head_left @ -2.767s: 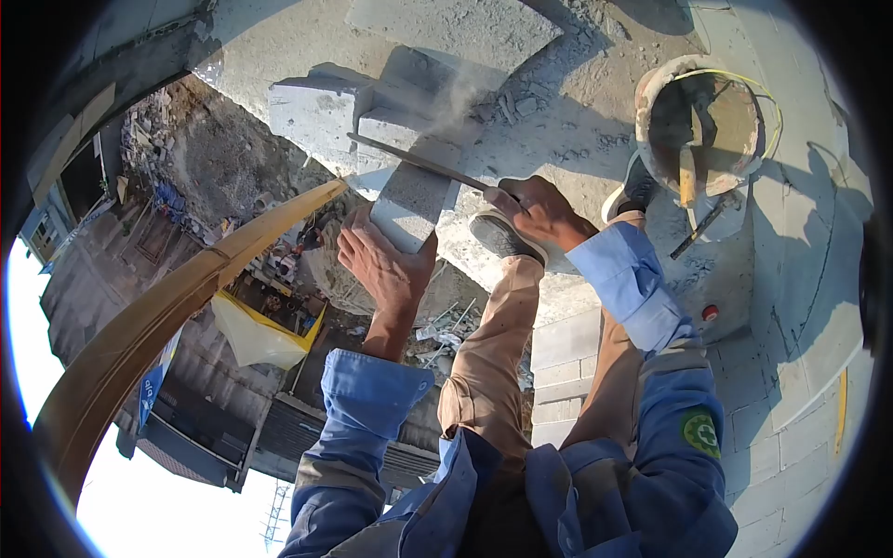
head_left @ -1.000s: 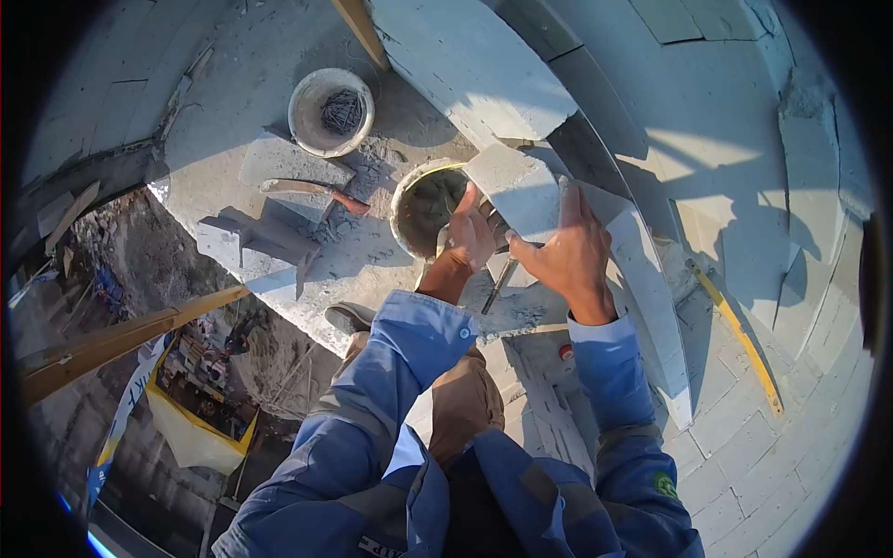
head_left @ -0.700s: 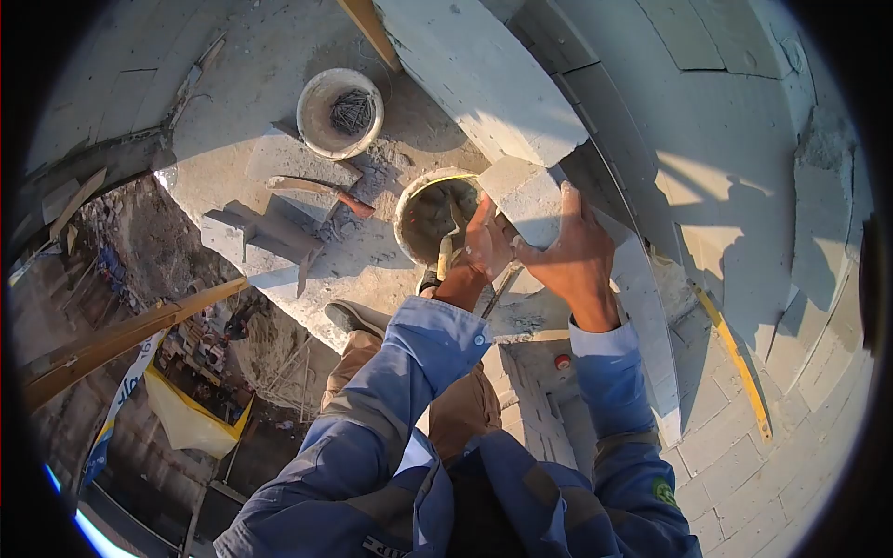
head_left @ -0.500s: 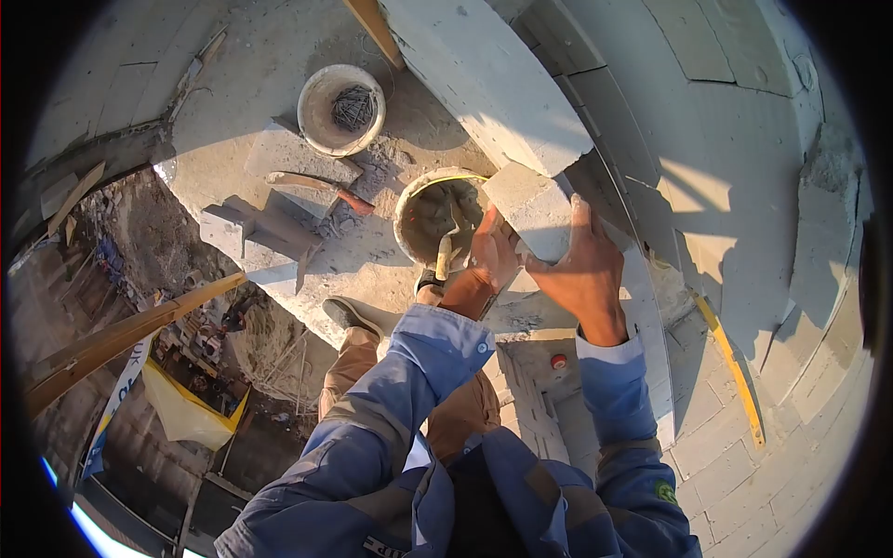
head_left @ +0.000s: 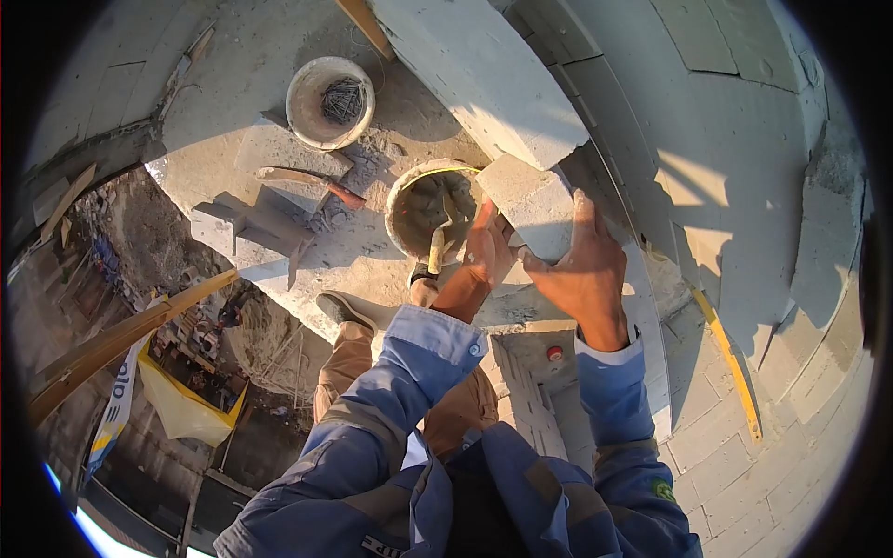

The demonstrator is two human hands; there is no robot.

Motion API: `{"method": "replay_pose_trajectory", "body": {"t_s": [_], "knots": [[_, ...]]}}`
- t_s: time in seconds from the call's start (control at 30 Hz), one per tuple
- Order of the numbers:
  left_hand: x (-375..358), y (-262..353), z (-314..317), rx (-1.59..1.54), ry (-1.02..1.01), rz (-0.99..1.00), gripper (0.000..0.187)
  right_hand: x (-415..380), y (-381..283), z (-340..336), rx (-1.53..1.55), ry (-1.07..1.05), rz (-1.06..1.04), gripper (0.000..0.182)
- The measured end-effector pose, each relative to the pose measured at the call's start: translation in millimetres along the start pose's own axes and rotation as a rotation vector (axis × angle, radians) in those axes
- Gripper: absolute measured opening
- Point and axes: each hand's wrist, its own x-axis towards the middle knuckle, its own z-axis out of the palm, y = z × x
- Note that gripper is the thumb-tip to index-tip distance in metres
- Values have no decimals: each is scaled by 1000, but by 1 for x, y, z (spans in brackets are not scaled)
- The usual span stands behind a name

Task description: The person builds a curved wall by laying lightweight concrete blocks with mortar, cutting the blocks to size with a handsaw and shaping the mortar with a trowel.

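Between my two hands is a short light-grey concrete block (head_left: 532,206), beside the corner of a larger block. My left hand (head_left: 486,249) presses its fingers along the near left side of the short block. On the opposite side, my right hand (head_left: 588,274) grips with fingers and thumb around the edge. The underside of the block is hidden. Just left of it stands a bucket (head_left: 394,219) of grey mortar, with a trowel (head_left: 436,251) resting inside, handle toward me.
A bucket (head_left: 296,107) of nails stands farther back, near a red-handled blade (head_left: 312,179) lying on a block piece. A long pale block (head_left: 484,74) lies ahead. At left the floor edge drops to rubble, crossed by a wooden beam (head_left: 130,330). A yellow level-like bar (head_left: 728,363) lies right.
The view has shifted slightly, so the buckets and tools appear a little farther left. Both hands stay on the short block, with little visible movement.
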Motion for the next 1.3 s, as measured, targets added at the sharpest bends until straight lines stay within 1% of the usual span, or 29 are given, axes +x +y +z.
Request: {"method": "replay_pose_trajectory", "body": {"t_s": [0.07,0.17,0.23,0.27,0.3,0.33,0.37,0.4,0.43,0.47,0.53,0.57,0.6,0.63,0.67,0.73,0.77,0.8,0.87,0.9,0.93,0.97,1.0,1.07,1.1,1.17,1.2,1.27,1.3], "knots": [[1,-2,1,1,26,-16,78,-1,0,4,15,60,-50,90],[-11,5,17,-34,3,-56,79,-3,0,2,35,67,-43,90],[-24,11,32,-17,74,-37,79,-2,-1,-6,47,61,-25,89],[-22,10,30,-13,78,-36,79,-2,-2,-6,64,40,-11,88],[-20,6,27,30,54,23,80,-1,-2,-2,71,35,-8,88],[-20,0,21,72,30,75,81,-2,-1,1,65,87,-50,87],[-17,-2,16,74,31,64,81,-3,-1,2,54,146,-89,86],[-10,0,12,24,-20,38,80,-2,-3,0,50,156,-83,86],[-9,3,16,-25,-68,10,79,-2,-7,-2,61,101,-27,88],[-13,4,20,-19,-73,4,79,-3,-9,-5,77,47,29,89],[-19,5,23,0,-135,57,72,-5,-11,-13,97,55,28,88],[-16,4,19,8,-133,48,72,-7,-10,-13,114,48,20,88],[-13,1,16,20,-137,83,67,-9,-9,-9,120,46,34,88],[-12,-4,13,32,-144,114,63,-9,-10,-5,118,86,-7,87],[-11,-6,11,37,-149,100,63,-8,-9,-4,111,134,-50,86],[-11,-5,9,39,-148,126,56,-8,-10,-8,102,126,-29,85],[-20,4,26,-52,-194,77,52,-8,-10,-10,100,111,-22,83],[-24,3,30,-39,-200,67,52,-10,-11,-15,106,122,-10,83],[-28,0,28,78,-30,154,54,-12,-13,-21,136,81,-30,82],[-23,-1,18,85,-25,147,54,-11,-12,-18,143,80,-22,82],[-15,-6,0,137,-78,155,58,-10,-12,-16,154,89,-27,82],[-12,-7,-1,186,-139,168,62,-10,-11,-15,159,105,-37,82],[-11,-9,-1,185,-146,168,62,-10,-10,-16,155,110,-38,82],[-11,-2,19,-176,-208,50,70,-6,-9,-15,121,76,4,83],[-10,2,28,-170,-211,58,70,-3,-8,-15,126,81,-3,83],[-21,-1,35,78,46,141,77,-6,-6,-12,174,118,-16,83],[-24,2,37,75,58,140,77,-4,-6,-8,177,106,-14,83],[-15,9,42,-119,111,-11,60,8,-3,-6,187,-7,48,84],[-5,7,25,-205,-250,46,57,10,-1,-6,181,0,37,84]]}}
